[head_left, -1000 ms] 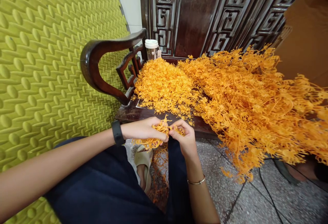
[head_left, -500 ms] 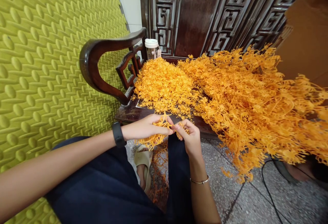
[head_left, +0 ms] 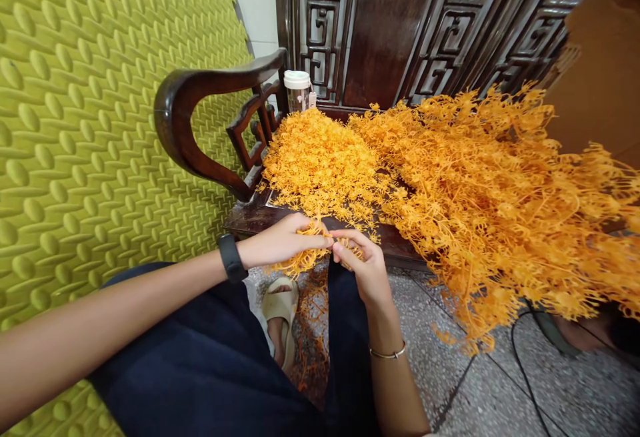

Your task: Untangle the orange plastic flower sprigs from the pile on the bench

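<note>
My left hand (head_left: 287, 243) is closed around a bunch of orange plastic flower pieces (head_left: 300, 265), with thin curly strands sticking out above and below the fingers. Thumb and fingertips of my right hand (head_left: 364, 262) pinch at the same bunch, and more orange strands show inside its palm. The fingertips of both hands meet, so the exact spot they grip is hidden. Just beyond them, a loose heap of small orange flower pieces (head_left: 323, 160) lies on the dark wooden bench seat (head_left: 245, 218).
Long orange branches (head_left: 500, 203) spread over the bench's right side and hang past its edge. A white-lidded cup (head_left: 297, 82) stands behind the heap, by the curved armrest (head_left: 175, 113). Orange scraps (head_left: 313, 317) litter the floor. A black cable (head_left: 523, 370) and another person's foot (head_left: 575, 335) are at right.
My hands have shifted slightly up, and my right fingers have come over closer against the left fingertips. The heap and the branches look the same.
</note>
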The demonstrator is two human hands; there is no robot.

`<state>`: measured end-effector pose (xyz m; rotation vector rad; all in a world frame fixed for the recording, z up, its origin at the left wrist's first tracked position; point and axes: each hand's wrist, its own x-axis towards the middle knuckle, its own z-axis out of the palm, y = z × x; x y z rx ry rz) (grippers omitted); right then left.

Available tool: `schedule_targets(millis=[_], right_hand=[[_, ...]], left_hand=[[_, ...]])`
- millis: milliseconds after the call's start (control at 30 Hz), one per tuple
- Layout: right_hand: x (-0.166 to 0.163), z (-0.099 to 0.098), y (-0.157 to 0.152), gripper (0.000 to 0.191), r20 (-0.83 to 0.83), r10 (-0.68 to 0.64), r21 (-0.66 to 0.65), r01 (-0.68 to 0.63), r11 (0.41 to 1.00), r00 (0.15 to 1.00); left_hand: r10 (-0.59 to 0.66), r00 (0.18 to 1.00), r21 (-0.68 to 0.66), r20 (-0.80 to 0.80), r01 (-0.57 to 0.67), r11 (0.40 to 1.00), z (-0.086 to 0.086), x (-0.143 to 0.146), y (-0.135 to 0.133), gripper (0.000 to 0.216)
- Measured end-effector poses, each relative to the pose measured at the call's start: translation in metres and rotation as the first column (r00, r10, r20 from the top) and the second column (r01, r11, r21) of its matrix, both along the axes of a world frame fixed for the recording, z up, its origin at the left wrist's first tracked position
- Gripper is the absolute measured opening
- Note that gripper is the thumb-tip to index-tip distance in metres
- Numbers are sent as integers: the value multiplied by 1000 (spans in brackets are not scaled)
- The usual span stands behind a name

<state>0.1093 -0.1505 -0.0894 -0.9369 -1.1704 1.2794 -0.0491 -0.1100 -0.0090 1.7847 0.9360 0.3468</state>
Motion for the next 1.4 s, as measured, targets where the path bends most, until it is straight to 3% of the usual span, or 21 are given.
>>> schedule_targets(millis=[167,300,433,500,667,800,867,967,1067,1200,1400], right_hand=[[9,5,-1,12,177,7,50,-16,999,984],[21,10,-5,16,216,197,5,-203,979,956],[23,4,-6,21,-54,373,22,-373,928,926],[17,-2,-6,25,-239,428,45,-430,902,872],[-11,-6,-7,32,-616,496,162,-519,840,612],[-26,-7,-10,36,-712,553,280,-548,788,432],[-26,-9,-10,41,-769,458,239,-464,853,446],[-12,-10,-5,43,-810,149,58,-174,983,567],[8,-8,3,42,-703,-8,0,11,1000,711],[21,0,6,41,-561,18,28,-3,1000,827],[6,5,4,24,-591,146,6,-177,984,793]], left_hand=[[-37,999,17,-39,38,999,-1,-2,0,23],[-102,994,-44,-32,101,994,3,-1,-2,21],[-171,983,-222,60,181,958,13,4,-7,15],[-154,980,-336,128,189,923,16,5,-9,11],[-49,962,-605,268,208,769,9,5,-9,10],[-39,958,-670,284,227,707,5,3,-8,9],[-20,950,-682,311,237,692,9,1,-7,10],[87,920,-660,382,206,723,19,-4,-7,11],[158,915,-606,372,111,788,26,-7,-5,11],[192,935,-549,298,4,836,22,-6,-1,14],[259,949,-301,180,-197,933,14,-2,7,15]])
